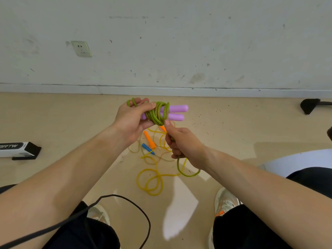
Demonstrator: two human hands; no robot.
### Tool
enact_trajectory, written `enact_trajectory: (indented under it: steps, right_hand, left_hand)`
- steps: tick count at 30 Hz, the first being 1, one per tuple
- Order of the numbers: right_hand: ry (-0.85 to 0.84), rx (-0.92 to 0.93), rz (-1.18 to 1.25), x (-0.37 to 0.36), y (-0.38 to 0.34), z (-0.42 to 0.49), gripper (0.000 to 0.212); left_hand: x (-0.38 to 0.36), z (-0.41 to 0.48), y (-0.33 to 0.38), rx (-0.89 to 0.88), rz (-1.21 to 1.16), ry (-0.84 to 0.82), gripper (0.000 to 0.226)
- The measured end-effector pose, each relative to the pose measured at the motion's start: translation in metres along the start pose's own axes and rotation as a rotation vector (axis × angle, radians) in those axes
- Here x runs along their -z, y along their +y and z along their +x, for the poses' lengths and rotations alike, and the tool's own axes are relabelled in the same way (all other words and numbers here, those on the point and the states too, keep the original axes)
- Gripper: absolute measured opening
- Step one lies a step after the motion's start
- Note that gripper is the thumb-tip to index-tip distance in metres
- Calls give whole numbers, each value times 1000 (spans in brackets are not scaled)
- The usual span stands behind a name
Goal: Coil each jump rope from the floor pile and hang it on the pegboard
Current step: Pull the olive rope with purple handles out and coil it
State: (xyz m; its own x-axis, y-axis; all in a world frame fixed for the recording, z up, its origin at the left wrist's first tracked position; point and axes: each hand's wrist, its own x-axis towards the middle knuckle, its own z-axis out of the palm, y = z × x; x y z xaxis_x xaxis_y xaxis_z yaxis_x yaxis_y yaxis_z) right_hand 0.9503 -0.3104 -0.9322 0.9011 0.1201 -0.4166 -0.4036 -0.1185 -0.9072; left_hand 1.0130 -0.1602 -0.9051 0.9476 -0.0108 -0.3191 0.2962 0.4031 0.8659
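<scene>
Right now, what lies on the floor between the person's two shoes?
In the head view, bare floor lies between the left shoe and right shoe, crossed only by a black cable.

Two purple handles (pixel 175 112), two orange handles (pixel 150 139), one blue handle (pixel 147 148), two hands (pixel 132 119)

Scuffed white wall (pixel 179 42) with socket (pixel 81 48); grey skirting board (pixel 161 90); beige floor (pixel 71 114), speckled with debris.
</scene>
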Motion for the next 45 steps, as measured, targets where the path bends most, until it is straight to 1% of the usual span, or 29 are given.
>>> enact_trajectory:
  steps: [2,3,5,6,7,9,11,12,14,16,17,18,19,20,22,23,24,27,28,29,30,33,36,39,42,45]
  right_hand:
    - [-42,-10,-76,7,-3,2,55]
    - [-60,27,-124,12,-5,3,52]
    - [-105,154,-239,22,-10,4,37]
    - [-150,206,-317,29,-14,3,27]
    - [-210,231,-400,35,-18,1,18]
    - [-340,224,-501,44,-26,-4,5]
    - [-415,220,-561,48,-28,-6,13]
    - [-415,209,-634,49,-28,-5,21]
    - [-326,192,-938,48,-27,-4,26]
    - [-163,158,-1299,46,-25,-1,42]
    - [-125,153,-1380,45,-24,0,49]
    - [-144,160,-1385,45,-23,1,53]
    - [-213,154,-1329,45,-24,0,51]
    - [-315,132,-1216,48,-25,-1,44]
    - [-487,63,-1005,54,-28,-1,23]
    - [-530,26,-954,56,-28,-1,17]
    - [-539,-8,-974,59,-28,0,17]
    - [-462,-150,-1241,64,-27,3,32]
    - [-437,-198,-1254,67,-27,4,34]
    - [-431,-229,-1187,70,-28,4,35]
    - [-434,-236,-1068,72,-29,4,36]
    - [-388,-176,-709,75,-33,3,37]
    - [-379,-148,-485,74,-35,1,33]
    - [-430,-79,-321,71,-39,-3,12]
    - [-404,49,-101,63,-36,-4,20]
    - [-296,172,43,55,-31,-3,18]
  left_hand:
    - [5,0,6,22,18,-90,31]
    - [6,-1,10,33,41,-139,28]
    - [9,-5,18,69,97,-242,29]
    - [9,-6,20,90,130,-298,34]
    - [11,-8,22,109,169,-353,40]
    - [13,-8,23,125,283,-449,47]
    - [14,-8,20,126,418,-523,57]
    - [15,-8,18,131,472,-556,58]
    - [17,-9,14,153,549,-622,55]
    - [19,-10,12,166,596,-670,56]
    - [19,-10,13,160,619,-689,60]
    - [20,-10,14,150,647,-709,65]
    - [20,-11,15,143,683,-729,68]
    - [19,-12,16,140,722,-752,70]
    - [18,-17,16,140,788,-802,72]
    - [17,-20,15,137,820,-825,72]
    - [17,-22,14,132,859,-844,73]
    - [19,-27,7,122,1013,-896,71]
    - [21,-28,4,124,1060,-910,69]
    - [22,-30,1,127,1087,-917,68]
    - [23,-31,-1,130,1091,-914,67]
    - [20,-34,-3,88,1069,-863,62]
    - [22,-29,-1,49,1056,-779,62]
    - [24,-28,-3,23,1152,-758,60]
    - [22,-31,-7,35,1129,-740,57]
    - [19,-33,-6,30,1057,-718,60]
